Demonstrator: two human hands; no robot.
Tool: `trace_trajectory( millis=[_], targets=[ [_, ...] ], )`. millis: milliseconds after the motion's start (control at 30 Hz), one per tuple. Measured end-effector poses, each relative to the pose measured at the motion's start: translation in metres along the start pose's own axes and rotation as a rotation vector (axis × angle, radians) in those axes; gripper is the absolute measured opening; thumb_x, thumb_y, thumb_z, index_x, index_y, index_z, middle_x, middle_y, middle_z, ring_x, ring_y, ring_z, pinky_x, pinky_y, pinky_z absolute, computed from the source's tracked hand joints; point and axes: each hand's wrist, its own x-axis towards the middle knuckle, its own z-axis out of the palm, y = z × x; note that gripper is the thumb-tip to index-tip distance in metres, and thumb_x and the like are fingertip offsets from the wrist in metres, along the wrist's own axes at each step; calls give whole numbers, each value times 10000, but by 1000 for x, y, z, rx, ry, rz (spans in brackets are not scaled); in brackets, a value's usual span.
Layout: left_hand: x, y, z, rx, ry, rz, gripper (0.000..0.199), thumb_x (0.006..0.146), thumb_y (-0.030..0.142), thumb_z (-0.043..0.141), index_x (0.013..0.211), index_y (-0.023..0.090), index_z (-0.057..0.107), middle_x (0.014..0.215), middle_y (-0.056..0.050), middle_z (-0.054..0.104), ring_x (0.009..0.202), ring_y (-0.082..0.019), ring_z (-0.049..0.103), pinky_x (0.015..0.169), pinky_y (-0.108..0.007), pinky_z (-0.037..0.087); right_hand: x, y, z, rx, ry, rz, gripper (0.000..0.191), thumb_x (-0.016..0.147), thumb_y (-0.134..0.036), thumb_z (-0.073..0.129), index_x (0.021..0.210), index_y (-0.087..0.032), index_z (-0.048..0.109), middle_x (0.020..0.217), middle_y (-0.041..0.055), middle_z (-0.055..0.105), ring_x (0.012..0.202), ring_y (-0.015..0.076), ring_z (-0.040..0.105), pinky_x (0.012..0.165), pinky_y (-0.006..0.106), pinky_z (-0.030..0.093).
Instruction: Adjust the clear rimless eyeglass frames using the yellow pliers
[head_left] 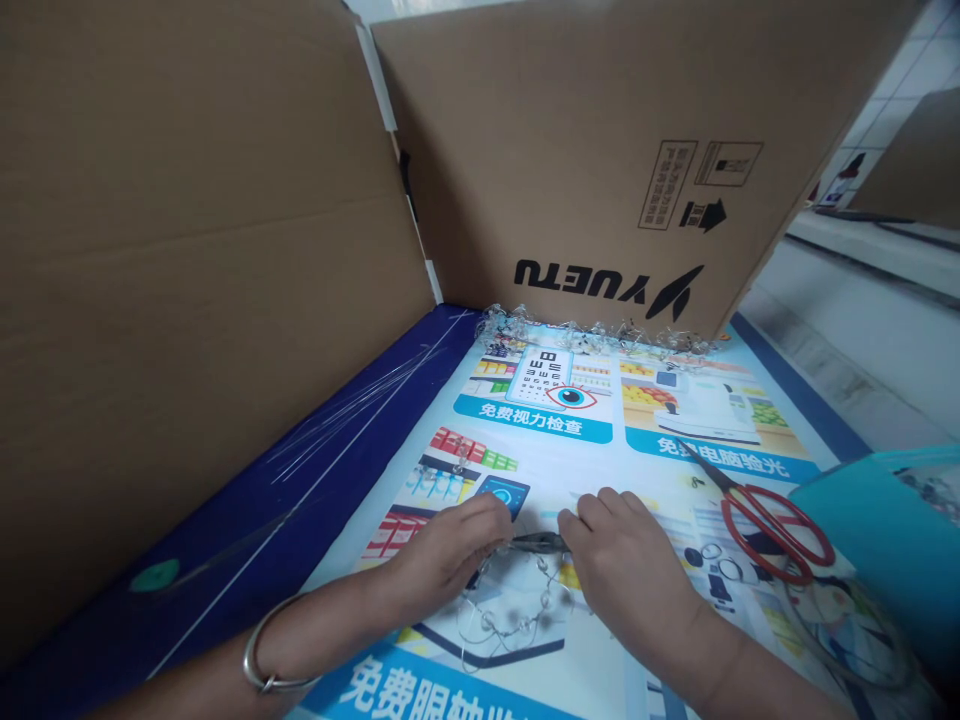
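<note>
Dark metal pliers (pixel 538 542) bridge the gap between my two hands. My right hand (pixel 630 550) is closed in a fist at their right end, its fingers hiding the handles. At the other end my left hand (pixel 469 540) is closed, its fingertips pinching thin wire near the plier tip; the exact grip is hidden. Below the pliers hangs a loop of silvery beaded wire (pixel 517 625) with clear round beads, close over the printed sheet (pixel 540 475). A metal bangle (pixel 259 645) circles my left wrist.
Red-handled scissors (pixel 776 530) lie at right, beside a coil of wire (pixel 847 640) and a turquoise container (pixel 877 540). Beaded wire pieces (pixel 600 335) line the back. Cardboard panels (pixel 600 120) wall the left and back. Thin straight wires (pixel 337 410) and a green piece (pixel 155 575) lie left.
</note>
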Motion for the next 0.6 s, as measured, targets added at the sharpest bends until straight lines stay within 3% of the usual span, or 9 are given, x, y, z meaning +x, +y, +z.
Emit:
trace_trajectory(
  millis=[167, 600],
  targets=[
    [0, 0, -1, 1, -13, 1, 163, 908, 100, 315, 900, 172, 460, 838, -48, 500, 789, -151, 465, 697, -266, 389, 0, -2, -5, -67, 8, -39, 142, 756, -127, 590, 886, -183, 572, 764, 28, 521, 735, 198, 418, 646, 340, 251],
    [1, 8, 0, 84, -32, -160, 136, 901, 139, 319, 864, 184, 442, 815, -24, 499, 725, -141, 462, 651, -256, 378, 0, -4, 0, -91, -4, -43, 175, 740, -147, 627, 904, -181, 581, 763, 25, 539, 723, 199, 438, 629, 337, 259]
  ],
)
